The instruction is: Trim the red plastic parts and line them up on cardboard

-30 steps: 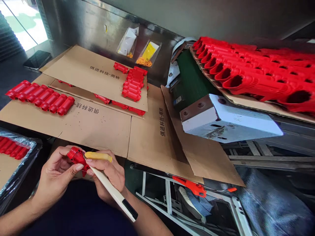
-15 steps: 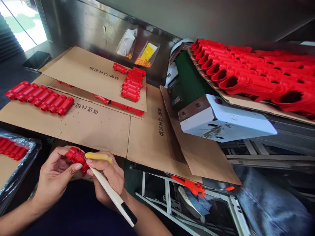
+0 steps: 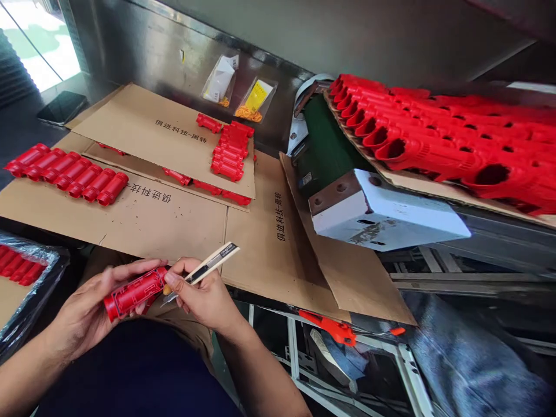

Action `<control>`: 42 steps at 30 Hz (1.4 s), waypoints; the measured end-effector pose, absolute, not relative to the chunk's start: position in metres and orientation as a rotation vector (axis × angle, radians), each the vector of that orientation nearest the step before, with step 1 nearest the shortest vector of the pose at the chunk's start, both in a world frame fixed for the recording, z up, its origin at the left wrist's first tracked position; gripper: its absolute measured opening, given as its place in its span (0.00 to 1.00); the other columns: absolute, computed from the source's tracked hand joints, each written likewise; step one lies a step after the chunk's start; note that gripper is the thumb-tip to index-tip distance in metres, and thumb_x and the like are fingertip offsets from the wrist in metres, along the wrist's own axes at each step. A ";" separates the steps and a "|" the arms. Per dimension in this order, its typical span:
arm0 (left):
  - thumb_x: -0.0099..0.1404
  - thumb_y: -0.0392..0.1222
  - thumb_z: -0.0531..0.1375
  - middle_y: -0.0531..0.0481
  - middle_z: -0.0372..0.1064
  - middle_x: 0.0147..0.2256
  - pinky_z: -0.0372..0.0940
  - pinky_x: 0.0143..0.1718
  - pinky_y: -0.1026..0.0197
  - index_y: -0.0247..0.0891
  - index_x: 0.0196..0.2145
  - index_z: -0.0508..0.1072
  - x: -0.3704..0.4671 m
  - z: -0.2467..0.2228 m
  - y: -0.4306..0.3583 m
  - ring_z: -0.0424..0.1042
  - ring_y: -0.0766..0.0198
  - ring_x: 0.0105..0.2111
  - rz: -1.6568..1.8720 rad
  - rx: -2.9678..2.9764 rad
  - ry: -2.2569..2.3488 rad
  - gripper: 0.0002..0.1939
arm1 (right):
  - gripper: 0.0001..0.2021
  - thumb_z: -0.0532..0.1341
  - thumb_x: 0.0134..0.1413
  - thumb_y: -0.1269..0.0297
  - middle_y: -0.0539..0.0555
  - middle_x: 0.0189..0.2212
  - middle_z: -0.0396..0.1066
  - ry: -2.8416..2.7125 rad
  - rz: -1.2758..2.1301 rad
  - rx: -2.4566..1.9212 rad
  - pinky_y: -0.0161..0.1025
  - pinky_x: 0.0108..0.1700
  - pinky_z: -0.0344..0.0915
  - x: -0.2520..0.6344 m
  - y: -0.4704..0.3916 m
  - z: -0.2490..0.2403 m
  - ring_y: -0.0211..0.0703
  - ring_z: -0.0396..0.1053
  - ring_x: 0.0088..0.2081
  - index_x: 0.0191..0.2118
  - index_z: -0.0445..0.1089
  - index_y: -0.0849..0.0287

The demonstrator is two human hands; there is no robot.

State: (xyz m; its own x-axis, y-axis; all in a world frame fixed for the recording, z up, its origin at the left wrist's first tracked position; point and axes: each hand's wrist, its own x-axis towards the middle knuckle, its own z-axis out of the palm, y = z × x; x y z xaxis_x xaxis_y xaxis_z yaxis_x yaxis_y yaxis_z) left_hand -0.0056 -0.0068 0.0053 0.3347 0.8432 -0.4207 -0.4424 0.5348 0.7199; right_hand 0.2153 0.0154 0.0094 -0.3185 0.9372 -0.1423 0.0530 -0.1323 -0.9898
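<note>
1. Your left hand [image 3: 89,304] is closed around a red tubular part [image 3: 134,292], palm beneath it and fingers along its far side. The part is held tilted, in front of your body and near the cardboard edge.
2. Your right hand [image 3: 206,295] grips a pale-handled utility knife [image 3: 212,263]. Its blade points down towards your lap, and its black-marked end points up and away to the right.
3. Your hands are close together at the part's right end; whether the right fingertips touch it, I cannot tell. Something yellow shows among them, mostly hidden.
4. Beyond your hands lies a printed cardboard sheet [image 3: 186,223], bearing a row of seven red tubes [image 3: 72,174] at left.
5. An upper cardboard sheet [image 3: 143,116] carries smaller red pieces [image 3: 229,150] at its right end; further red pieces show beneath its near edge.
6. Behind these: a dark phone [image 3: 63,108] at left and two clear bags [image 3: 220,81] [image 3: 256,101] containing orange items.
7. At right, red parts [image 3: 434,139] stand massed on cardboard above a green belt [image 3: 332,145].
8. At lower left, a plastic-lined tray [image 3: 43,295] holds more red tubes.
</note>
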 end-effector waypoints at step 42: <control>0.62 0.47 0.77 0.50 0.79 0.28 0.69 0.22 0.68 0.40 0.37 0.82 0.007 0.007 -0.009 0.71 0.67 0.21 1.197 0.702 1.054 0.12 | 0.12 0.61 0.74 0.73 0.60 0.47 0.82 -2.015 0.474 -0.733 0.46 0.49 0.84 0.221 0.000 0.007 0.49 0.82 0.47 0.59 0.71 0.58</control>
